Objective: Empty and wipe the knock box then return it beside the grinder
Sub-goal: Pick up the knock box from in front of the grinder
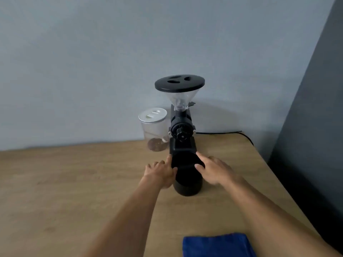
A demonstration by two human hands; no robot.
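A round black knock box (187, 179) shaped like a tub stood upright on the light brown wooden bench (74, 182). It was toward the back of the bench, nearer the right edge than the left one. It sat right in front of the tall black coffee grinder (182, 134) and hid the bottom of it, so I could not tell if the two were touching.

The left hand (160, 172) was on the left side of the knock box. Its fingers (168, 160) were partly curled, and the thumb pressed on the box near the rim. The right hand (213, 168) was on the right side. Its fingers were spread wide and lay along the top rim, with the thumb on the front of the rim. Both hands touched the box from the two sides, but neither one was closed tight around it. The box was dark inside, so I could not see what was in it.

The grinder had a clear plastic funnel with a flat black lid (179, 83) on top. Just left of the grinder, by the back edge, stood a clear round jar with a white lid (153, 127). There was something brown at the bottom of the jar. A thin black cord (239, 134) ran from behind the grinder to the right edge of the bench.

A folded blue cloth (218, 244) lay at the front edge of the bench, between the two bare arms and closer to the right one. It was well apart from the knock box. A pale grey wall (92, 62) was behind the bench.
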